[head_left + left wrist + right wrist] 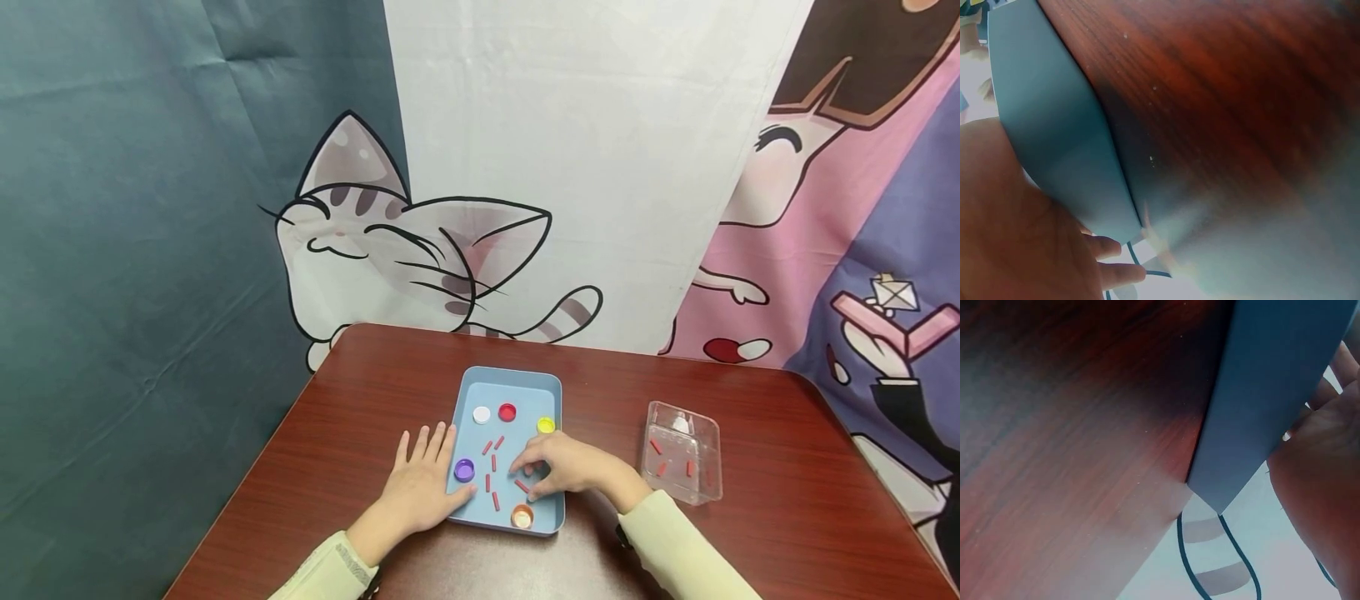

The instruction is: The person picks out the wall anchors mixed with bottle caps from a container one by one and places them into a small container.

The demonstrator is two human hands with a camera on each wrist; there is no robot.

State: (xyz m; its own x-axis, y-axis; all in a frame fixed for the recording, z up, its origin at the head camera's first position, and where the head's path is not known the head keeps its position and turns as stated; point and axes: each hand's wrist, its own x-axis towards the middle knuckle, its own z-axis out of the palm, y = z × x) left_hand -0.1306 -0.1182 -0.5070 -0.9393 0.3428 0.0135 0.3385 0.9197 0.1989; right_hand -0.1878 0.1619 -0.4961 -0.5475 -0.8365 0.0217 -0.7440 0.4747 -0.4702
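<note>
6 red sticks show in the blue tray on the worktop, between 5 small round caps: white, red and yellow toward the far end, purple by the left side, orange at the near right corner. The right hand reaches in over the right side, fingers bent, thumb and index apart, with 1 stick lying between their tips; it covers part of the tray and crowds the yellow cap. The left hand lies at the left rim, fingers straight and spread, holding nothing. Well apart to the right, a clear box contains at least 3 red pieces. A printed cloth hangs behind. In both wrist views the tray's wall blocks its contents.
</note>
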